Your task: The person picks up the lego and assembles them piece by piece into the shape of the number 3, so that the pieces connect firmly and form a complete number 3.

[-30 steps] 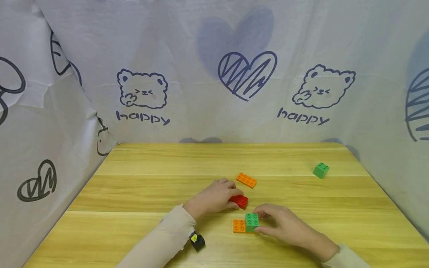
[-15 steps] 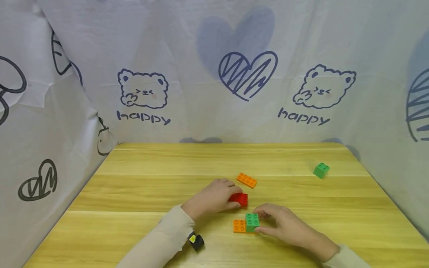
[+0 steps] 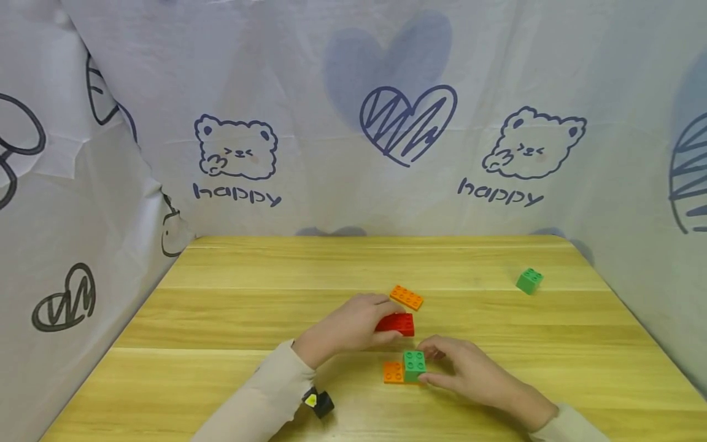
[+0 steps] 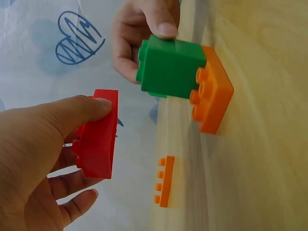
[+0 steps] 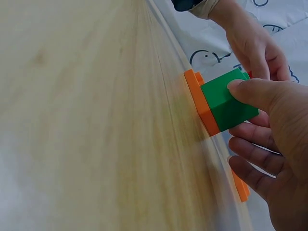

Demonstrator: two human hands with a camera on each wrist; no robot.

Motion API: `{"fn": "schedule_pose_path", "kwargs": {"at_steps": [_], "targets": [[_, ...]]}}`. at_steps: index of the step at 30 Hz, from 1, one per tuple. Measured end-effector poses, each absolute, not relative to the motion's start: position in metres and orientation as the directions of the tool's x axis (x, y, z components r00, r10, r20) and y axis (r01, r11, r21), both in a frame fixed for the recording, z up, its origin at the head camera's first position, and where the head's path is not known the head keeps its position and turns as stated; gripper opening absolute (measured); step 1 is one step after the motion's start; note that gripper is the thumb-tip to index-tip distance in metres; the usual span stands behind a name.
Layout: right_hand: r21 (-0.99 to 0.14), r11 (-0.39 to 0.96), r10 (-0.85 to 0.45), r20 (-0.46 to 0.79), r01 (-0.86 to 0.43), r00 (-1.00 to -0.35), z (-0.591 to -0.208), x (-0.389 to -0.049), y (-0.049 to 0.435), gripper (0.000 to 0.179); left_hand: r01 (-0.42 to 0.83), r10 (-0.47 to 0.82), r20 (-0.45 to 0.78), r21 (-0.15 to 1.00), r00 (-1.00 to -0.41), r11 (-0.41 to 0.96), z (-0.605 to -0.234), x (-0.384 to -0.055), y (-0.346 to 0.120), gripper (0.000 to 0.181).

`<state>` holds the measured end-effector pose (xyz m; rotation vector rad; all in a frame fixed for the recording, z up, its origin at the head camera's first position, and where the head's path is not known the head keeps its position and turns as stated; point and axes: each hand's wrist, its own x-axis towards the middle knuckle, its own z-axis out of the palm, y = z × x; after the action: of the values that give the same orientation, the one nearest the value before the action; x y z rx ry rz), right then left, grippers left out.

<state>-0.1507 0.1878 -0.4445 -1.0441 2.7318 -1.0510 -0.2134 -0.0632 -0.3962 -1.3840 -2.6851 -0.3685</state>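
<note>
My left hand (image 3: 350, 324) pinches a red toy building brick (image 3: 399, 323) between thumb and fingers. In the left wrist view, this red brick (image 4: 97, 137) shows raised off the tabletop, its studs facing the palm. With the thumb on one side and fingers on the other, my right hand (image 3: 472, 374) grips a green 2x2 brick (image 3: 414, 366). That green brick (image 4: 171, 67) sits on the right half of a thin orange studded plate (image 4: 214, 96). Bare studs show on the left half of the orange plate (image 3: 393, 372), which lies on the table.
Beyond the left hand lies a second orange plate (image 3: 406, 297). Another green brick (image 3: 529, 281) stands at the back right of the wooden table (image 3: 265, 270). A printed white cloth (image 3: 331, 184) hangs behind the table and along its sides. A black wrist device (image 3: 318, 402) hangs by the left sleeve.
The red brick has turned from slanted to straight in my left hand and shifted slightly away and to the right. The right hand, green brick and orange plate have barely moved.
</note>
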Motion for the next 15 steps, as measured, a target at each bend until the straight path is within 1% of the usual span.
{"fn": "schedule_pose_path", "kwargs": {"at_steps": [6,15], "targets": [[-0.609,0.551,-0.592,0.196,-0.570,-0.782,-0.444,-0.150,0.187,0.039,0.852,0.820,0.234,0.162,-0.523,0.498,-0.389,-0.203,-0.064,0.042],[-0.631,0.530,-0.593,0.202,-0.566,-0.780,-0.444,-0.152,0.187,0.037,0.868,0.843,0.212,0.168,-0.495,0.467,-0.386,-0.191,-0.062,0.041]]}}
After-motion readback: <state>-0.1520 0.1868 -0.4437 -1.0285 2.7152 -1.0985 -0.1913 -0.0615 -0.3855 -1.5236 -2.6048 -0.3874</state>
